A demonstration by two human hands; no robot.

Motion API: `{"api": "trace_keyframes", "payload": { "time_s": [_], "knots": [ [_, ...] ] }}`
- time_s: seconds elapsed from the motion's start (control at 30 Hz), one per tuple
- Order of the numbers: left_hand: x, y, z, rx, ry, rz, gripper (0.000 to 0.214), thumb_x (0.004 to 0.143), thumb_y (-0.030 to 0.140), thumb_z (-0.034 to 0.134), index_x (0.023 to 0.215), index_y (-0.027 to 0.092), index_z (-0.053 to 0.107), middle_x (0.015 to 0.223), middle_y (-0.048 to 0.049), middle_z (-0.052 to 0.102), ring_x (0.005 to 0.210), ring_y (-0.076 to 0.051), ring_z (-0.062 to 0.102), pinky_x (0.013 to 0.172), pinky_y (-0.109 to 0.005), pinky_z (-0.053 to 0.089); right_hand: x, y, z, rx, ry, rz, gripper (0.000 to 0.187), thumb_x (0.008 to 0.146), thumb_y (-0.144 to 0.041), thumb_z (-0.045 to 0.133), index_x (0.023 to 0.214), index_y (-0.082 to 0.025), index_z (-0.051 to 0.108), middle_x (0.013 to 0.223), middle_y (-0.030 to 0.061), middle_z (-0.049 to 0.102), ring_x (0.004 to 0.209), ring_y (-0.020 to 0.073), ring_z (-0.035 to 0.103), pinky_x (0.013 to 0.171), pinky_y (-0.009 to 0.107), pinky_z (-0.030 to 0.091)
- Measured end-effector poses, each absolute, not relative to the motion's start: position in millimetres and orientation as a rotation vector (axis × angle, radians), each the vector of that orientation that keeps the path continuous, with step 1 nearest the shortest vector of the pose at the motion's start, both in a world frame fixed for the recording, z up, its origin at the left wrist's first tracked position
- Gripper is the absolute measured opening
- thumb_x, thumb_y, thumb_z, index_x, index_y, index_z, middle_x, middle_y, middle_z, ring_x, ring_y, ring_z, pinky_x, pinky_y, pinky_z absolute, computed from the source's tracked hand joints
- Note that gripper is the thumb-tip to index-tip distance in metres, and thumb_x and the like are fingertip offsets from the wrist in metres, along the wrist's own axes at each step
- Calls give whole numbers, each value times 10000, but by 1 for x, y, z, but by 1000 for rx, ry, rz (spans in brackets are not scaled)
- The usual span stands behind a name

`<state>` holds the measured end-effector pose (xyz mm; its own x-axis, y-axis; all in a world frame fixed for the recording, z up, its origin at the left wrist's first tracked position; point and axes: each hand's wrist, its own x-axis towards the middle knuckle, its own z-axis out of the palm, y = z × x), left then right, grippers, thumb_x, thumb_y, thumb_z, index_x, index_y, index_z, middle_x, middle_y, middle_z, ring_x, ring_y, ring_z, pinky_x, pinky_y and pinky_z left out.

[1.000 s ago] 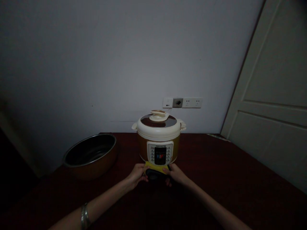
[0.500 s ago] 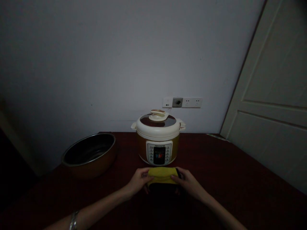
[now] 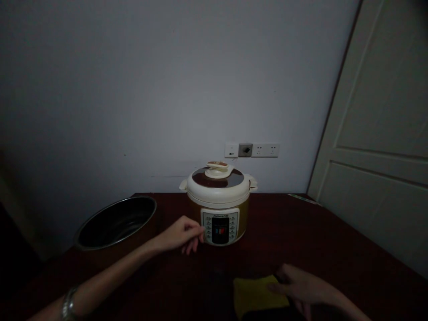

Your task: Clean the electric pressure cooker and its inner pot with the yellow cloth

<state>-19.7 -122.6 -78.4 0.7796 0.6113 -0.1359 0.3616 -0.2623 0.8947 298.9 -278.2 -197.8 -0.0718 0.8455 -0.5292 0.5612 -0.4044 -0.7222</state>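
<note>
A yellow cloth (image 3: 256,294) with a dark side or edge is gripped at its right end by my right hand (image 3: 294,287), low in the view. Its lower part fades into shadow. My left hand (image 3: 185,234) is off the cloth, its thumb and forefinger drawn together and the other fingers curled down. I see nothing between them. In the picture its fingertips meet the left edge of the control panel on the electric pressure cooker (image 3: 219,203); whether they touch it I cannot tell. The cooker has a white lid with a brown top and stands upright.
A large dark-lined pot (image 3: 115,225) with a metal rim stands at the left of the dark red table (image 3: 301,236). Behind are the wall and its sockets (image 3: 265,150). A pale panelled door (image 3: 377,178) rises on the right.
My left hand has let go of the cloth and moved up and left towards the cooker's front. My right hand has carried the cloth down and to the right.
</note>
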Motion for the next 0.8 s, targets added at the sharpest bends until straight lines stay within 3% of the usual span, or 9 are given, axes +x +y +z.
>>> {"api": "trace_keyframes", "payload": {
  "time_s": [0.1,0.23,0.33,0.4,0.57,0.67,0.8],
  "knots": [
    [-26,-86,-39,1964,821,529,401,839,498,457,649,164,572,446,19,523,334,-83,451,353,-187,310,318,-276,-175,-2018,-1464,1412,418,745,-561,588,750,-143,576,529,54,615,400,137,584,295,175,402],
    [-36,-23,-11,2096,1113,882,331,849,440,454,698,165,561,451,47,450,326,-71,401,346,-177,281,342,-250,-120,-1924,-1369,1134,497,762,-538,595,1043,-128,599,654,82,656,544,180,655,356,209,486],
    [-43,20,-8,2176,1278,916,291,804,441,525,782,153,565,591,5,538,385,-85,469,364,-184,314,357,-219,-80,-1823,-1288,1008,579,816,-504,550,1233,-106,495,687,92,661,550,184,652,356,223,485],
    [-45,39,-14,2077,1368,771,378,771,501,552,877,138,560,707,-50,594,433,-115,522,382,-212,352,363,-195,-61,-1759,-1184,949,567,859,-481,497,1286,-113,439,708,87,662,534,166,641,359,211,467],
    [-37,54,-32,1799,1203,469,691,680,733,496,1000,124,555,879,-126,635,545,-156,574,470,-269,433,368,-138,-52,-1737,-942,821,496,896,-483,426,1225,-115,469,611,39,631,441,111,575,372,176,381],
    [-30,54,-36,1734,1086,418,685,634,730,553,985,143,585,827,-79,638,553,-135,553,499,-258,437,365,-117,-60,-1679,-930,906,519,877,-564,402,1113,-117,520,561,30,619,408,92,537,362,157,302],
    [-22,57,-37,1656,1033,428,637,672,698,560,1017,164,601,692,-34,614,529,-131,523,476,-248,425,359,-103,-70,-1622,-1022,957,522,832,-640,411,955,-149,541,466,-10,551,356,76,467,344,148,235]
  ]
}}
